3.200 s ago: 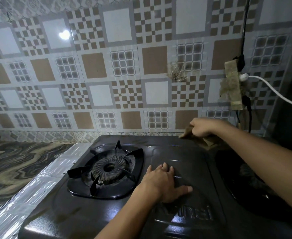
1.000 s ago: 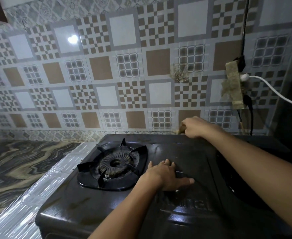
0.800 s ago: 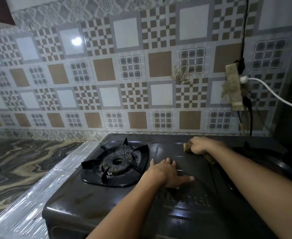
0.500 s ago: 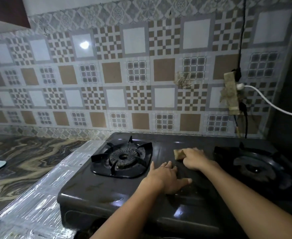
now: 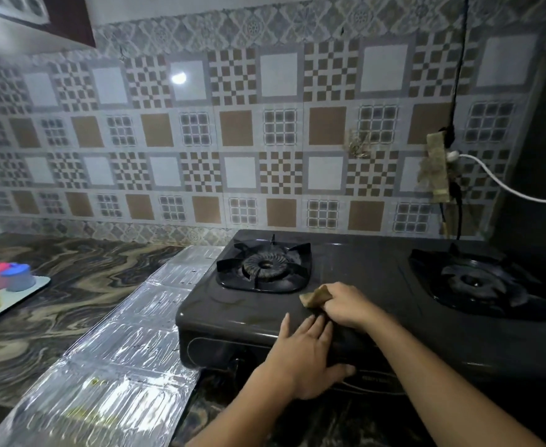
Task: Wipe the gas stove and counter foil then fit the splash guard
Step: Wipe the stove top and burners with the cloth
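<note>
Wiping stage under way on the gas stove (image 5: 378,285). Right hand (image 5: 346,306) pinches a tan cloth (image 5: 313,296) just in front of the left burner (image 5: 263,266); left hand (image 5: 307,353) lies spread, flat on the stove's front edge. Counter foil (image 5: 130,343) lies beside the stove on the desk, judged not yet wiped. No splash guard in view; fitting remains.
</note>
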Demonstrator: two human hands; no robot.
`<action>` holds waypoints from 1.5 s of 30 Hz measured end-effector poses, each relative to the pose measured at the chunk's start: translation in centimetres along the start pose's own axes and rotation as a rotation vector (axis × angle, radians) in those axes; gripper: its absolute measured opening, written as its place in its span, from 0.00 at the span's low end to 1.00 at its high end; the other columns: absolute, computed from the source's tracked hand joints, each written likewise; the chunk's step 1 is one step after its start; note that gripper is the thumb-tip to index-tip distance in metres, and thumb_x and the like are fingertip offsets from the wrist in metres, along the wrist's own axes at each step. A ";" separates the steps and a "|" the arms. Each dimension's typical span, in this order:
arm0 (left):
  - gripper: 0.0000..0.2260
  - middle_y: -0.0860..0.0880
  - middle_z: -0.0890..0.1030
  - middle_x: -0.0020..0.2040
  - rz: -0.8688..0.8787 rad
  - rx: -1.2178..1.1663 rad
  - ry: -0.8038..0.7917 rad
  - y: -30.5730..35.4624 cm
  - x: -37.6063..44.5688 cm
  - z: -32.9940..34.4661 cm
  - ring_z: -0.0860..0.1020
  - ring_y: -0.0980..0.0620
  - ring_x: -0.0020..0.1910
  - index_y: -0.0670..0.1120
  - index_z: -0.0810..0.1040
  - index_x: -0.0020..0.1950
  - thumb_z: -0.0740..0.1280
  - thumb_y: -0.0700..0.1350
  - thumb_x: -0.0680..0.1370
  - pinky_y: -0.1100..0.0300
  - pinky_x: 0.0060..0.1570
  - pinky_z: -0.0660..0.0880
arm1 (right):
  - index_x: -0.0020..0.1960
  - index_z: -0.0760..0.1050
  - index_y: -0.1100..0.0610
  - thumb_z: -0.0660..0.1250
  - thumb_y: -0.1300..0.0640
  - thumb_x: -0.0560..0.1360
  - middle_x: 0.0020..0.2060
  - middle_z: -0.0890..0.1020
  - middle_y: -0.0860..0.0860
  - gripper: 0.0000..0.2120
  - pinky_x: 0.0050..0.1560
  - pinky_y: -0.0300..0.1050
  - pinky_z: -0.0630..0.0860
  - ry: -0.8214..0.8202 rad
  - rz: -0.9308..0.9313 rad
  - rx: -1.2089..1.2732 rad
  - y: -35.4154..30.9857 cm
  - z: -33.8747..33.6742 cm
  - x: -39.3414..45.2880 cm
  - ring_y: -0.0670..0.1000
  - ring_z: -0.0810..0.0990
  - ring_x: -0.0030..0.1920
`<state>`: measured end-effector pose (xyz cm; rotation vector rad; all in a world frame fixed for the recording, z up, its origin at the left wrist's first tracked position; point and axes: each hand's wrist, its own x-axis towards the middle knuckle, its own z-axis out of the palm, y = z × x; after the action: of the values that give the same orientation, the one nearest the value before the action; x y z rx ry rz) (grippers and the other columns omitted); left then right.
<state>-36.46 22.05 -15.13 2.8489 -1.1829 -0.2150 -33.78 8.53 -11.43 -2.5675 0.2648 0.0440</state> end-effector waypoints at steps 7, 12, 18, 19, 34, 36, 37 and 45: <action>0.37 0.48 0.45 0.80 -0.030 0.047 0.117 -2.6 -3.8 1.8 0.42 0.51 0.78 0.45 0.46 0.79 0.52 0.65 0.79 0.43 0.73 0.35 | 0.55 0.78 0.51 0.61 0.64 0.76 0.53 0.81 0.52 0.13 0.49 0.42 0.72 0.190 0.046 0.232 0.4 -4.1 -3.2 0.55 0.78 0.56; 0.46 0.49 0.44 0.80 -0.039 0.038 0.103 -2.9 -4.9 2.7 0.42 0.52 0.78 0.45 0.46 0.79 0.41 0.74 0.70 0.43 0.73 0.35 | 0.64 0.74 0.52 0.60 0.60 0.76 0.60 0.77 0.53 0.17 0.58 0.44 0.70 0.260 0.188 0.129 0.7 -0.7 -3.8 0.59 0.73 0.64; 0.36 0.49 0.43 0.80 -0.004 0.029 0.163 -3.8 -5.9 3.6 0.41 0.51 0.78 0.46 0.44 0.79 0.55 0.62 0.79 0.44 0.73 0.34 | 0.64 0.73 0.51 0.60 0.57 0.77 0.65 0.75 0.53 0.16 0.71 0.47 0.60 0.269 0.035 0.085 -2.0 5.9 -5.9 0.57 0.65 0.70; 0.36 0.49 0.43 0.80 0.007 0.024 0.175 -4.0 -6.0 3.7 0.41 0.52 0.78 0.46 0.44 0.79 0.56 0.62 0.79 0.44 0.73 0.35 | 0.64 0.74 0.52 0.60 0.58 0.77 0.65 0.75 0.53 0.16 0.70 0.46 0.59 0.291 0.006 0.105 -2.3 6.5 -6.2 0.57 0.65 0.69; 0.40 0.47 0.40 0.80 -0.261 0.041 0.204 -12.2 -8.2 3.1 0.38 0.51 0.78 0.45 0.42 0.79 0.49 0.68 0.78 0.43 0.75 0.39 | 0.65 0.74 0.51 0.62 0.58 0.77 0.61 0.79 0.54 0.17 0.63 0.45 0.67 0.361 0.062 0.088 -3.0 4.6 -4.8 0.57 0.74 0.63; 0.40 0.48 0.41 0.80 -0.260 0.029 0.215 -12.3 -8.2 3.2 0.39 0.52 0.78 0.44 0.42 0.79 0.49 0.68 0.78 0.42 0.75 0.40 | 0.65 0.74 0.48 0.63 0.57 0.74 0.66 0.76 0.47 0.20 0.73 0.45 0.55 0.398 -0.019 -0.051 -3.4 7.7 -4.8 0.51 0.70 0.69; 0.40 0.48 0.41 0.80 -0.259 0.026 0.220 -12.3 -8.1 3.2 0.39 0.52 0.78 0.44 0.42 0.79 0.50 0.68 0.78 0.42 0.75 0.40 | 0.66 0.74 0.47 0.63 0.58 0.73 0.67 0.74 0.45 0.22 0.75 0.46 0.50 0.408 -0.095 -0.062 -3.9 9.0 -5.0 0.48 0.67 0.71; 0.34 0.49 0.41 0.80 -0.220 0.003 0.209 -13.2 -8.0 3.2 0.40 0.53 0.78 0.46 0.43 0.80 0.55 0.58 0.80 0.40 0.74 0.41 | 0.49 0.80 0.47 0.66 0.65 0.73 0.49 0.83 0.47 0.13 0.56 0.36 0.70 0.308 -0.246 0.409 -6.1 11.1 -5.9 0.47 0.79 0.54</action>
<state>-33.28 37.06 -18.68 2.9133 -0.8343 0.0763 -38.08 20.58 -17.10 -2.1716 0.0599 -0.4535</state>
